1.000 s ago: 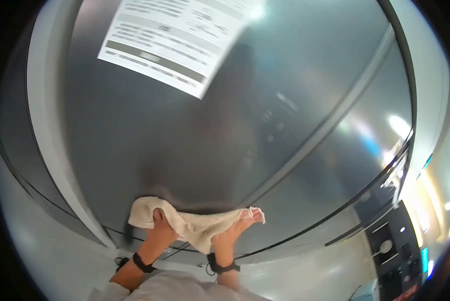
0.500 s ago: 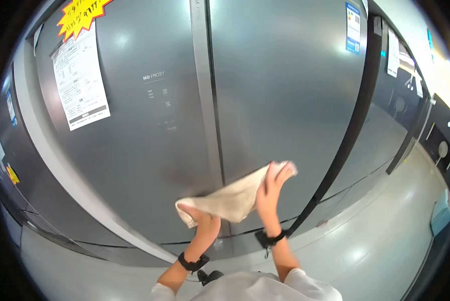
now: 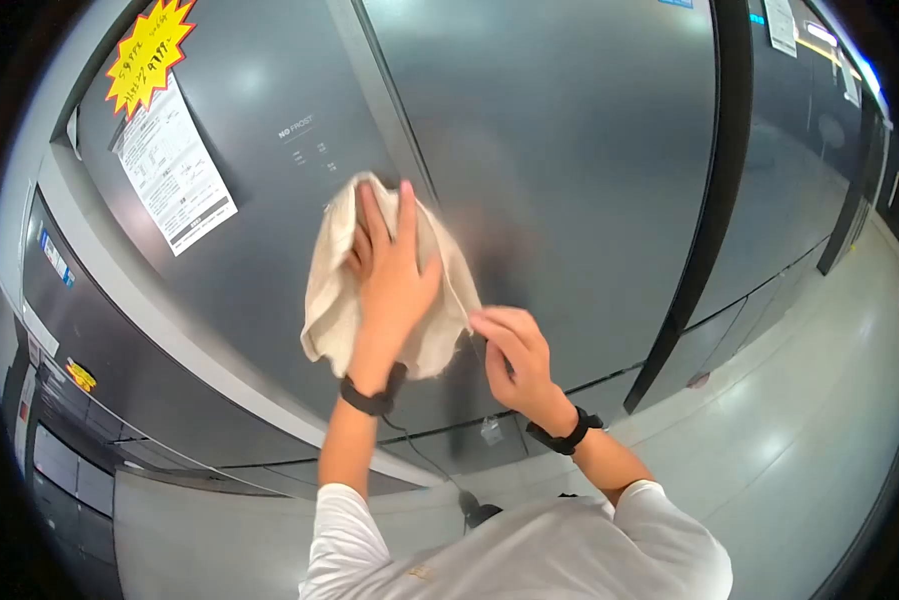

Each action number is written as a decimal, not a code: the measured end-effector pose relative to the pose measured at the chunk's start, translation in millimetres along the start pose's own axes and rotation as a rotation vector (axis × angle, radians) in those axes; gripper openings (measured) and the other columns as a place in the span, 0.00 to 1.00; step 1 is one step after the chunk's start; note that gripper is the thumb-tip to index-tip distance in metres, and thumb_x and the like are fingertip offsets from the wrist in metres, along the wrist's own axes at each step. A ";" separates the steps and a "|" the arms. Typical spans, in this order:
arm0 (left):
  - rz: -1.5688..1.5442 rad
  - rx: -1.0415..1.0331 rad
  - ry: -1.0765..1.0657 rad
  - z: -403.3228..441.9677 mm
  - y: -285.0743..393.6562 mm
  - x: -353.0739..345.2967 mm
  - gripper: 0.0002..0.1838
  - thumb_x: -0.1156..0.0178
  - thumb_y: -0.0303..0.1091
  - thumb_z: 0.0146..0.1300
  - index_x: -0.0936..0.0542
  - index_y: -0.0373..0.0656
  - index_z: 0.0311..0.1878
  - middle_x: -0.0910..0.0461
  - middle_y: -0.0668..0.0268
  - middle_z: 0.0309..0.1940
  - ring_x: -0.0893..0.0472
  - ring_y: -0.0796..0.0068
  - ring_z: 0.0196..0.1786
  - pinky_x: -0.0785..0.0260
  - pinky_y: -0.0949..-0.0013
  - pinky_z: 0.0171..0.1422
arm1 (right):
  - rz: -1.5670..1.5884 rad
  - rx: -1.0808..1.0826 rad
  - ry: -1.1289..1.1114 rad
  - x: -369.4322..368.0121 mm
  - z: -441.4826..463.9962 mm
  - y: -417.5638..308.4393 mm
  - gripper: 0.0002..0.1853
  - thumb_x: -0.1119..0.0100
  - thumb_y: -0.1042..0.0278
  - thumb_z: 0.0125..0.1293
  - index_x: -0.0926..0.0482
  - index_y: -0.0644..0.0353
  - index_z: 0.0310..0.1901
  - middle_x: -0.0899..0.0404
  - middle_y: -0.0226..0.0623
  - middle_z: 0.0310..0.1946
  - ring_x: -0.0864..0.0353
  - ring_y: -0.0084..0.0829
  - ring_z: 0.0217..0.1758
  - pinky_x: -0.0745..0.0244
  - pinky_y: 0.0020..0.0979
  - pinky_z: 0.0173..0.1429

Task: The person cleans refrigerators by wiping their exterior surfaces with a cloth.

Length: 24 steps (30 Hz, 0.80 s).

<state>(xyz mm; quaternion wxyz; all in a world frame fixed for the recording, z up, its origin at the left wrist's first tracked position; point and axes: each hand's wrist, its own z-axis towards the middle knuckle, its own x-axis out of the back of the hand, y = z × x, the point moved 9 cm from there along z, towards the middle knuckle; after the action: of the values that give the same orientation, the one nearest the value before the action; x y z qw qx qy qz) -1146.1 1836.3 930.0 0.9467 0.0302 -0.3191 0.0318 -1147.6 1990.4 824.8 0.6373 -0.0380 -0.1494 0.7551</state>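
A cream cloth (image 3: 329, 290) is spread at the middle of the dark grey refrigerator (image 3: 569, 200), partly over its left door. My left hand (image 3: 394, 280) is on the cloth, two fingers extended upward and the others bent into its folds, holding it against the door. Its fingertips reach the cloth's top edge. At the lower right, my right hand (image 3: 519, 355) pinches the cloth's edge between thumb and fingers. Each wrist wears a black band. A vertical handle strip (image 3: 369, 90) runs between the two doors, just above the cloth.
A printed sheet (image 3: 177, 170) and a yellow starburst price tag (image 3: 151, 55) are stuck on the left door. More appliances line both sides. A dark cable (image 3: 434, 465) hangs low near my body. Pale glossy floor (image 3: 769, 440) extends on the right.
The cloth, stretched low between both hands before, has moved up and left with my left hand, against the door. My right hand has shifted slightly left. The view has tilted.
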 end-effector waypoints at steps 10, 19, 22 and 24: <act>-0.008 -0.379 0.021 136.9 62.0 76.3 0.44 0.45 0.45 0.63 0.53 0.53 0.79 0.50 0.34 0.74 0.40 0.43 0.74 0.44 0.48 0.73 | 1.213 -0.737 0.098 -38.5 59.2 42.8 0.23 0.51 0.75 0.70 0.38 0.63 0.66 0.22 0.44 0.53 0.17 0.33 0.48 0.22 0.31 0.51; 0.195 -0.197 -0.146 168.3 37.1 129.8 0.34 0.54 0.34 0.66 0.44 0.45 0.77 0.26 0.47 0.62 0.23 0.58 0.62 0.35 0.61 0.71 | 0.036 -0.055 0.310 41.5 197.7 21.1 0.20 0.47 0.72 0.63 0.28 0.67 0.57 0.27 0.50 0.57 0.31 0.48 0.65 0.47 0.57 0.72; 0.261 -0.180 0.021 192.7 38.1 169.7 0.33 0.52 0.38 0.70 0.45 0.47 0.78 0.25 0.50 0.62 0.23 0.57 0.62 0.35 0.61 0.70 | -0.492 0.217 0.215 39.8 279.4 -11.3 0.23 0.41 0.67 0.58 0.26 0.68 0.54 0.31 0.55 0.62 0.37 0.57 0.69 0.53 0.62 0.72; 0.294 -0.253 0.192 223.4 19.0 182.9 0.34 0.53 0.44 0.72 0.45 0.47 0.78 0.29 0.49 0.66 0.25 0.52 0.64 0.35 0.60 0.69 | -0.695 0.287 0.390 46.9 298.9 -36.5 0.21 0.45 0.66 0.61 0.25 0.69 0.52 0.30 0.54 0.60 0.35 0.56 0.67 0.47 0.59 0.72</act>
<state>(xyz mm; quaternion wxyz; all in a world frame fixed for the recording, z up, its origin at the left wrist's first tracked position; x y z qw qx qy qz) -1136.9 1845.5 1219.0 0.9542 -0.1390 -0.2297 0.1321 -1195.6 1988.3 1125.7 0.8691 -0.0384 0.0770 0.4870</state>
